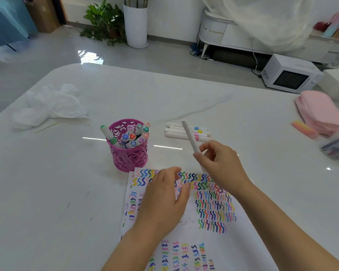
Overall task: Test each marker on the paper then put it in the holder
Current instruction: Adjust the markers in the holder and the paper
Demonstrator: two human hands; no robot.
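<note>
My right hand [219, 165] pinches a white marker [190, 136] that points up and away from me, above the top edge of the paper [186, 227]. The paper is covered with rows of coloured squiggles. My left hand [164, 196] rests flat on it, fingers straight. To the left of the paper's top stands a magenta cut-out holder [128, 153] with several markers upright inside. A few more white markers [186, 132] lie side by side on the table behind my right hand.
A crumpled white tissue or bag [49, 105] lies at the far left of the white table [67, 182]. A pink pouch [319, 112] and a pink-orange eraser [303, 129] sit at the right edge, beside a clear container [337, 147].
</note>
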